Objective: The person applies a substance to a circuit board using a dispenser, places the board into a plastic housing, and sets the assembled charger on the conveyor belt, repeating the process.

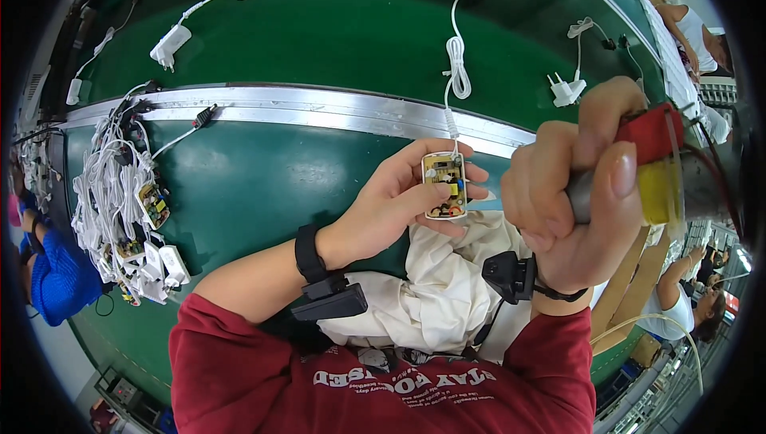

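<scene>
A green bench (279, 171) fills the middle, with a metal rail (319, 108) along its far side and a darker green strip (319, 43) beyond. On that strip lie a white adapter (170, 45) at left and another plug (566, 92) at right. A heap of white cords (112, 187) sits on the bench's left; white cloth (431, 306) bunches near the lap. Co-workers show at both edges, one in blue (64, 266). The left hand (391, 195) grasps a circuit board (440, 169) in an open white case above the bench, thumb across its face, fingers partly spread behind. Its cord (456, 63) runs over the rail. The right hand (574, 187) is curled firmly around a grey tool with a red part (650, 135) and a yellow band (657, 191), beside the board.
</scene>
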The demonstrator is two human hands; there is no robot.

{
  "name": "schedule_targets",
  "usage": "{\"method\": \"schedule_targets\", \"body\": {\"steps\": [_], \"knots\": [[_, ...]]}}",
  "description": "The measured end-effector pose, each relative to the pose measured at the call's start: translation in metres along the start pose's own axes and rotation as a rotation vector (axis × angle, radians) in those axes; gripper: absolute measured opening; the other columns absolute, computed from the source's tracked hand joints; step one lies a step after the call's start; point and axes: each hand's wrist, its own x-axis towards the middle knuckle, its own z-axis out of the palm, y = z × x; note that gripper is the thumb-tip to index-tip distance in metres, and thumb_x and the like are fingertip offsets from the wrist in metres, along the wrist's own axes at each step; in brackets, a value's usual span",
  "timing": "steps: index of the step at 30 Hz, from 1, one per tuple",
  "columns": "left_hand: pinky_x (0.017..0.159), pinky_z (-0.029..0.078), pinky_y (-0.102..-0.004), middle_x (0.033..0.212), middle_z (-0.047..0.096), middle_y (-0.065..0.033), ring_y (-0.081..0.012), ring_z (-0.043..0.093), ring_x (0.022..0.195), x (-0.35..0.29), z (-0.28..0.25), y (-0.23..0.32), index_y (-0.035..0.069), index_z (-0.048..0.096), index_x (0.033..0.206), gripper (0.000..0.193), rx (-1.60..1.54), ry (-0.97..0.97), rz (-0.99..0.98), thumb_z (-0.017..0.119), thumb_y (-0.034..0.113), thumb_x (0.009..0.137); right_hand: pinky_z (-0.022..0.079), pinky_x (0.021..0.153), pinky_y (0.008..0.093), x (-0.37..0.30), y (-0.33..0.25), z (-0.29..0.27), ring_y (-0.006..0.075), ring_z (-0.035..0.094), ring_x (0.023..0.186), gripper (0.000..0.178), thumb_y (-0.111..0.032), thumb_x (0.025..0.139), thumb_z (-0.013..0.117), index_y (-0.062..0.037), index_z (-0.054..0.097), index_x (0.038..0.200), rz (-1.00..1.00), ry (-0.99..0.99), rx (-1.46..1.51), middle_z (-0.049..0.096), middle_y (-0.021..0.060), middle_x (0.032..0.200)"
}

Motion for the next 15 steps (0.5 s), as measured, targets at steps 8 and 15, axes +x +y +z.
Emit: {"method": "schedule_targets", "body": {"steps": [8, 15], "knots": [[0.086, 0.053, -0.0396, 0.129, 0.047, -0.0131, -0.0257, 0.051, 0.117, 0.0025, -0.0019, -0.0035, 0.007, 0.032, 0.133, 0.04, -0.121, -0.038, 0.007, 0.04, 0.006, 0.094, 0.025, 0.034, 0.0208, -0.0013, 0.0042, -0.0004, 0.0065, 0.029, 0.034, 0.028, -0.034, 0.096, 0.041, -0.0077, 0.032, 0.093, -0.012, -0.058, 0.02, 0.036, -0.0001, 0.049], [0.096, 0.045, -0.0453, 0.135, 0.04, -0.0141, -0.0271, 0.044, 0.124, 0.0001, -0.0029, -0.0031, 0.009, 0.028, 0.136, 0.042, -0.241, -0.14, -0.023, 0.038, 0.006, 0.095, 0.026, 0.035, 0.0213, -0.0037, 0.0055, 0.0024, 0.0068, 0.031, 0.035, 0.029, -0.035, 0.096, 0.042, -0.008, 0.032, 0.093, -0.039, -0.121, 0.039, 0.037, 0.0001, 0.049]]}}
